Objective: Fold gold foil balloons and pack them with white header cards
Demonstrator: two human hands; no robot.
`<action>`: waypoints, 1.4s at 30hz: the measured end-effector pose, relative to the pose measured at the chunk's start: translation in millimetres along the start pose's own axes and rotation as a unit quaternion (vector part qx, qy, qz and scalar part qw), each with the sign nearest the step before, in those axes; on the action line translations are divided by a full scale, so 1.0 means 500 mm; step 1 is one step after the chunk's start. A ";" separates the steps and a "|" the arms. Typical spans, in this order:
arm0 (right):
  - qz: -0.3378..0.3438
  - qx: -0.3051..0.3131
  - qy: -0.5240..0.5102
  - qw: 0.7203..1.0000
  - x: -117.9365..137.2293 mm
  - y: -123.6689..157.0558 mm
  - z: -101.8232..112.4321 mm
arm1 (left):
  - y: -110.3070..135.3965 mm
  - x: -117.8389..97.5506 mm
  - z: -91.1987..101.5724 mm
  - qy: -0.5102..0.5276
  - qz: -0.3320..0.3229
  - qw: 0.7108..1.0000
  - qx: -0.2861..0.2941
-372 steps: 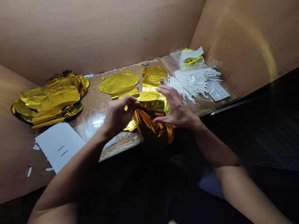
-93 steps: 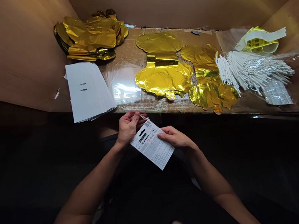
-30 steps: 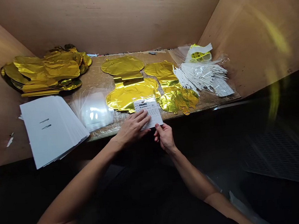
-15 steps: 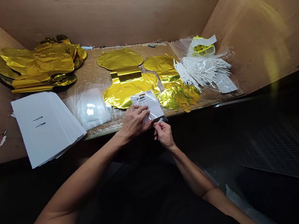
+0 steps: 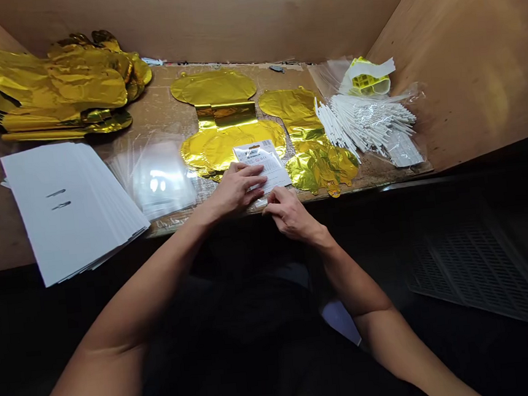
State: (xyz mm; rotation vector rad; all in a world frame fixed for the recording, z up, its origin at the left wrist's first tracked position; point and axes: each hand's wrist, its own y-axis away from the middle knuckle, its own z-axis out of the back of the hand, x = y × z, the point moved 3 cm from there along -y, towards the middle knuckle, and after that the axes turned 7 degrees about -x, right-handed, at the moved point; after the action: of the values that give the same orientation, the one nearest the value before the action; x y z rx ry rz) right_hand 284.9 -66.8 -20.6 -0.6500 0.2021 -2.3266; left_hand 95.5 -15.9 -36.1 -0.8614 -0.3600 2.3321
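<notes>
A white printed card in a clear plastic bag [image 5: 271, 164] lies near the table's front edge, over the lower part of a gold foil balloon [image 5: 215, 86]. My left hand [image 5: 237, 190] rests on the bag with its fingers stretched out, pressing it down. At the bag's near edge my right hand [image 5: 292, 213] is closed in a pinch on the plastic; the fingertips partly hide what they grip. Just right of the bag lies a second, crumpled gold foil balloon [image 5: 302, 111].
Stacked white cards [image 5: 74, 202] overhang the front edge at left, beside clear plastic bags [image 5: 163, 179]. Behind them is a heap of gold foil balloons [image 5: 64, 86]. White sticks [image 5: 366, 121] and a yellow roll [image 5: 368, 78] lie at right. Wooden walls [image 5: 469, 63] enclose the table.
My right hand has shifted from the bag's near right corner leftward along its near edge, and turned. My left hand stays on the bag. The whole view has tilted slightly.
</notes>
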 end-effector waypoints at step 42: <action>-0.217 -0.225 -0.106 0.944 -0.275 -0.208 0.297 | 0.122 -0.057 0.045 0.035 0.112 0.975 -0.189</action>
State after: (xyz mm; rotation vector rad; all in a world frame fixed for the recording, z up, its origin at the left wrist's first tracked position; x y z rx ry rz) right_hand 384.7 107.8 85.7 -1.2745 0.5479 -2.6207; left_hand 69.8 -82.0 -32.3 -1.2175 -0.7263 2.4711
